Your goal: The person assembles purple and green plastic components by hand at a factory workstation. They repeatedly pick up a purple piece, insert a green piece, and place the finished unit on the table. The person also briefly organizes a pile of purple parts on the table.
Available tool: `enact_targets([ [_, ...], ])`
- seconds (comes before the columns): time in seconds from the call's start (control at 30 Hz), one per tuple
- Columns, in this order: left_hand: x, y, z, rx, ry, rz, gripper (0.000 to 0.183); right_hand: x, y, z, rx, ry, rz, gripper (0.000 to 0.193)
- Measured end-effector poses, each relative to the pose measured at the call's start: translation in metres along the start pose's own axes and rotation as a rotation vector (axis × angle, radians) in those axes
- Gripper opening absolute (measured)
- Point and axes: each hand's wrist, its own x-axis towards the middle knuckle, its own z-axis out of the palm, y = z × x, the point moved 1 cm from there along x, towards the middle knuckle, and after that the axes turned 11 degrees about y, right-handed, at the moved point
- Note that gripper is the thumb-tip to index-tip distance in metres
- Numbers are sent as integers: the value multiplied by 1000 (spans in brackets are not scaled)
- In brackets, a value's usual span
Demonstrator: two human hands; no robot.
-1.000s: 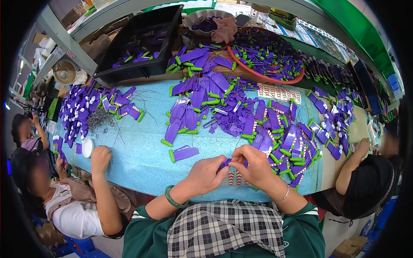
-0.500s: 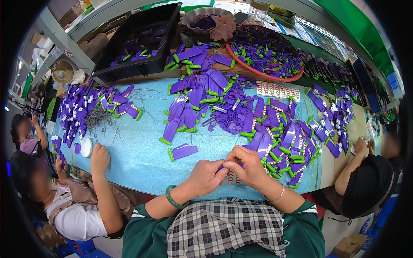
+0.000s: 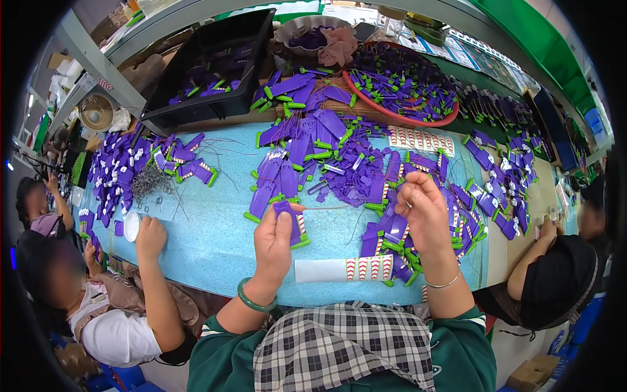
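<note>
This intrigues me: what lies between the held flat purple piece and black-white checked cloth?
A long, red-patterned white strip on the blue tabletop; head view.

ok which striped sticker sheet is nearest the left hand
The front strip, right of the left hand, its left part blank white; another sheet lies farther back, near the red basket, stickered throughout.

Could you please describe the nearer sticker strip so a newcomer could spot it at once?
On the blue tabletop, look toward the near edge, between the person's left hand and right hand. The long, flat sticker strip lies there, with red chevrons on its right half. Unlike the chevron sheet farther back, its left half is blank.
</note>
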Motion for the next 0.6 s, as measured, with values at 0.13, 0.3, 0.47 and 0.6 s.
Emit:
enact_targets([
  [0.13,-10,-4,24,-1,-195,-108,31,-42,49,21,-414,-228,-81,24],
  [0.3,-12,-18,29,71,-312,115,26,-57,66,24,-795,-345,-170,20],
  [0.47,1,-7,-8,449,-279,362,26,-22,7,-11,-774,-116,-166,14],
  [0.6,9,1,-38,1169,-236,588,32,-13,-50,-47,-1670,211,-582,26],
])
